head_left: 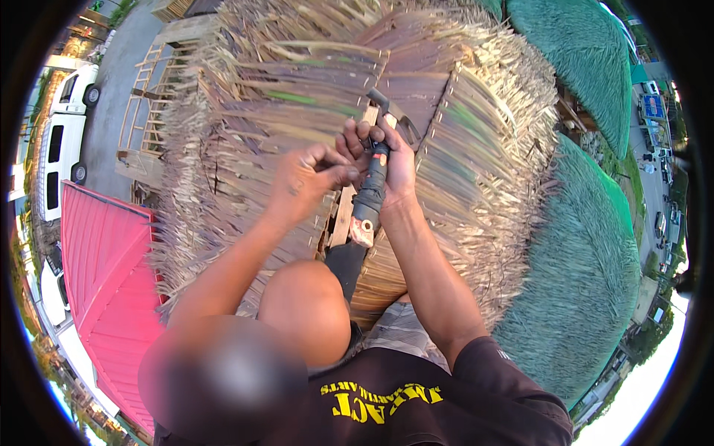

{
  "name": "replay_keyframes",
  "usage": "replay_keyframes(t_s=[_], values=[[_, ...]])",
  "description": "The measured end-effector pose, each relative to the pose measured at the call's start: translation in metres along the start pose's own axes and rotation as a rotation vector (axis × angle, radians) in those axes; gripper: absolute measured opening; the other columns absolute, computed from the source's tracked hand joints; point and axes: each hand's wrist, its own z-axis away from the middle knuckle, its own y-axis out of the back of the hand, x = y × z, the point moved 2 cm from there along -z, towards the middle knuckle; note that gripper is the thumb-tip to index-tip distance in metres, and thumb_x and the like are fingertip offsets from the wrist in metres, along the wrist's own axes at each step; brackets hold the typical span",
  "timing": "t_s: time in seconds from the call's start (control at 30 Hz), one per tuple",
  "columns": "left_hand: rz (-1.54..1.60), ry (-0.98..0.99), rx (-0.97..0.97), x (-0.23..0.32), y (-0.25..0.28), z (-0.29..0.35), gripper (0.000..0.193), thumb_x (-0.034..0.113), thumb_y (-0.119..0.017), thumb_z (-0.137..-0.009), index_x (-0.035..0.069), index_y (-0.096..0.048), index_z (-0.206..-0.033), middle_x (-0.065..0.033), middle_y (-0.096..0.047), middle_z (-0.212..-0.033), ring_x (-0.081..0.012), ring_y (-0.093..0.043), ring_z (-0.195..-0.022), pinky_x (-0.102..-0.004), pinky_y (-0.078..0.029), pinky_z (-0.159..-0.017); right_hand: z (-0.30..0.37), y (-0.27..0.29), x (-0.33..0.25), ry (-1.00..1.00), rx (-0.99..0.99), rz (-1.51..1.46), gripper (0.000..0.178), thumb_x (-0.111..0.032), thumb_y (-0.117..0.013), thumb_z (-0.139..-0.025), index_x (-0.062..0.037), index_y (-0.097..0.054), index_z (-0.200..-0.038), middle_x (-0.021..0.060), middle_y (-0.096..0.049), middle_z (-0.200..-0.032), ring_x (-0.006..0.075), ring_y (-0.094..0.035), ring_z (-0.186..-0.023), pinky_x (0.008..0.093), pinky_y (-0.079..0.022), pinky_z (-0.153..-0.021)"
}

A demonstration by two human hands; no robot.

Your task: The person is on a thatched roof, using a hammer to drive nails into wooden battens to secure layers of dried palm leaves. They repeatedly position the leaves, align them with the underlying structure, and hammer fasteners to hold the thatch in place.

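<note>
My right hand (398,167) is closed around a hammer (370,189), close to its dark metal head. Black wrapping covers much of the handle, whose pale, reddish lower end has a hole in it. Just to the left, my left hand (309,175) is closed, thumb and fingers pinched together beside the handle. Whatever sits in that pinch, if anything, is too small to make out. Under both hands lies a thatched roof (297,123) of dry brown leaves with stitched seams. A wooden strip (343,215) shows along the ridge beneath the hammer.
My bare knee (305,308) is bent up below my left hand. A red metal roof (111,275) stands at lower left, green thatched roofs (573,267) at right. Past the roof edge are a wooden frame (145,104), a white vehicle (63,141) and a grey road (123,67).
</note>
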Motion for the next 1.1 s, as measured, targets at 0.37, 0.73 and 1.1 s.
replay_keyframes(t_s=[0.37,0.73,1.1], values=[[-0.513,-0.370,0.046,-0.165,-0.011,0.020,0.027,0.001,-0.069,-0.085,0.006,-0.066,-0.111,-0.0139,-0.070,-0.091,-0.0307,-0.071,-0.083,-0.0384,-0.054,-0.071,0.001,0.146,0.020,0.046,0.435,0.533,0.024,-0.025,-0.055,-0.105,-0.0057,-0.059,-0.091,0.0094,-0.067,-0.089,0.0217,-0.066,-0.077,0.0368,-0.060,-0.072],[-0.677,-0.268,0.436,-0.270,-0.007,-0.056,0.019,0.011,-0.064,-0.094,0.013,-0.059,-0.112,0.0007,-0.058,-0.146,-0.0363,-0.037,-0.147,-0.0626,-0.013,-0.120,-0.143,0.130,-0.055,0.288,0.497,1.943,0.040,-0.033,-0.080,-0.086,0.0020,-0.066,-0.100,0.0148,-0.069,-0.078,0.0245,-0.066,-0.070,0.0400,-0.052,-0.065],[-0.806,-0.280,0.441,-0.276,-0.031,-0.051,0.031,0.006,-0.061,-0.094,0.014,-0.054,-0.123,0.0010,-0.062,-0.134,-0.0353,-0.038,-0.147,-0.0641,-0.011,-0.120,-0.192,0.140,-0.056,0.434,0.414,2.067,0.058,-0.040,-0.087,-0.077,-0.0025,-0.067,-0.118,0.0182,-0.073,-0.088,0.0347,-0.071,-0.084,0.0460,-0.054,-0.076]])
